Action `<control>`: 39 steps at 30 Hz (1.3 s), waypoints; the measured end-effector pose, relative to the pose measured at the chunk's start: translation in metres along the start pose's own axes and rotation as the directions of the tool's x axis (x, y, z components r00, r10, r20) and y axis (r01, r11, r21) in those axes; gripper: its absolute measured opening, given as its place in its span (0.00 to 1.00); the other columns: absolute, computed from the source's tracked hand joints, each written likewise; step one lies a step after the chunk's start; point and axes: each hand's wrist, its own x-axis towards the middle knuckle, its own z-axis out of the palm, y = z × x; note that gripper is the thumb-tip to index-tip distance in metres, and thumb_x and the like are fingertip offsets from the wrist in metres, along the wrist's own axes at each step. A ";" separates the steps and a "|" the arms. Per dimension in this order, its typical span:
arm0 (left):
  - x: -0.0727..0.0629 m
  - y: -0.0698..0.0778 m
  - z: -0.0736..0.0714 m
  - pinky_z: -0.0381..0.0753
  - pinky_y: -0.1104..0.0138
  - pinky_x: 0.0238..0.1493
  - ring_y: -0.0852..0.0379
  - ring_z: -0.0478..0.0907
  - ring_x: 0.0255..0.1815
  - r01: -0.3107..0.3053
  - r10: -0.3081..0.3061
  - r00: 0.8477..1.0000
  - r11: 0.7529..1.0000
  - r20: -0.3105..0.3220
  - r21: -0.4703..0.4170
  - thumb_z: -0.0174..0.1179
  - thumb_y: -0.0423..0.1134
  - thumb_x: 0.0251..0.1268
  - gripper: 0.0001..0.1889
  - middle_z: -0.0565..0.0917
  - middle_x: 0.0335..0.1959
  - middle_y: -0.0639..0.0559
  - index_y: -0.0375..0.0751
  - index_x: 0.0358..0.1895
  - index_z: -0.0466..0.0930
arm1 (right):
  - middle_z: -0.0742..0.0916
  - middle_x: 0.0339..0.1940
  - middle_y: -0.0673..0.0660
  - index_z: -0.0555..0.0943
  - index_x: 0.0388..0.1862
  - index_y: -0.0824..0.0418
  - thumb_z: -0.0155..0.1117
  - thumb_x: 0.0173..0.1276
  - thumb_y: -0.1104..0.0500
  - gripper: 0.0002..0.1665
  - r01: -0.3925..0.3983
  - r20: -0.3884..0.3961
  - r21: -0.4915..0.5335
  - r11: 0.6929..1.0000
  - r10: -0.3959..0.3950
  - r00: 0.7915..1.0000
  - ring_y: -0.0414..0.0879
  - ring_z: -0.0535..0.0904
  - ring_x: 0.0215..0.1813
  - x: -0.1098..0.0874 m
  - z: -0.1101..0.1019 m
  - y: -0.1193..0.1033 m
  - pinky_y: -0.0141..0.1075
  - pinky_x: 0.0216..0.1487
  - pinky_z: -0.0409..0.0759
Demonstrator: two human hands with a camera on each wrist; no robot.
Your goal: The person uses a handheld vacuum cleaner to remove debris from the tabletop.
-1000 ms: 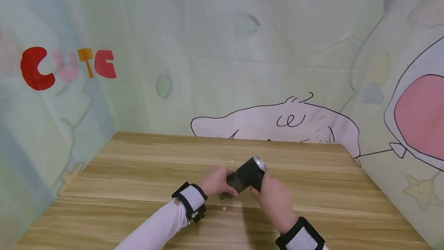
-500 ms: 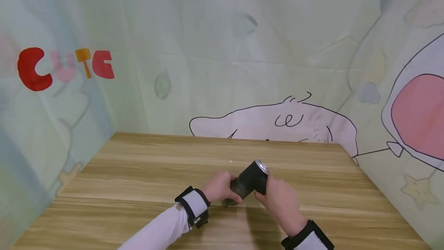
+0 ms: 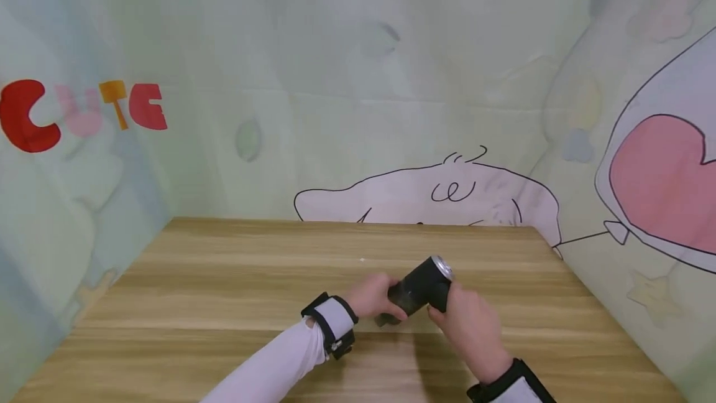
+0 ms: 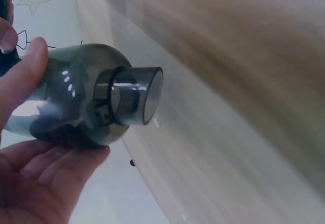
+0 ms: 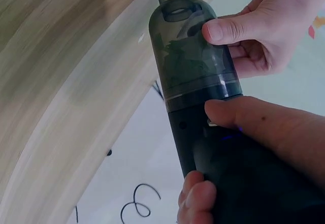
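A black handheld vacuum cleaner is tilted above the wooden table, its silver end up and its nozzle low towards the left. My left hand holds its clear smoky dust cup, thumb on one side and fingers on the other. The short round nozzle sticks out past that hand. My right hand grips the black body, its thumb resting by a small button. A faint blue-violet light shows near that thumb. Whether the nozzle touches the table, I cannot tell.
A small white scrap lies on the wooden table beyond the hands. Printed fabric walls with cartoon drawings enclose the table at the back and both sides.
Both hands and the vacuum have shifted right over the table. A white scrap near the nozzle a second ago is no longer visible. The head view has turned slightly right.
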 end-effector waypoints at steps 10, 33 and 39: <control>0.028 -0.003 -0.004 0.70 0.76 0.34 0.64 0.72 0.31 -0.068 0.067 0.998 0.998 0.008 0.011 0.74 0.41 0.39 0.28 0.82 0.36 0.51 0.35 0.48 0.79 | 0.74 0.13 0.58 0.71 0.26 0.71 0.70 0.49 0.52 0.24 -0.046 -0.073 -0.020 0.999 0.044 0.996 0.48 0.70 0.14 0.011 0.002 0.005 0.40 0.12 0.66; 0.054 -0.032 -0.007 0.69 0.67 0.47 0.54 0.73 0.44 0.001 -0.004 0.999 0.998 -0.044 -0.062 0.70 0.33 0.45 0.27 0.79 0.47 0.45 0.35 0.53 0.74 | 0.77 0.14 0.63 0.68 0.31 0.74 0.69 0.53 0.53 0.27 -0.120 -0.186 -0.022 0.992 0.114 0.976 0.53 0.74 0.16 0.037 0.046 -0.011 0.43 0.13 0.68; 0.074 -0.068 -0.011 0.70 0.64 0.48 0.54 0.74 0.44 -0.027 0.024 0.999 0.998 -0.044 -0.059 0.72 0.35 0.42 0.31 0.79 0.47 0.47 0.37 0.55 0.73 | 0.79 0.17 0.65 0.69 0.32 0.74 0.70 0.52 0.54 0.26 -0.146 -0.242 -0.011 0.989 0.140 0.960 0.55 0.76 0.18 0.051 0.059 -0.026 0.44 0.15 0.70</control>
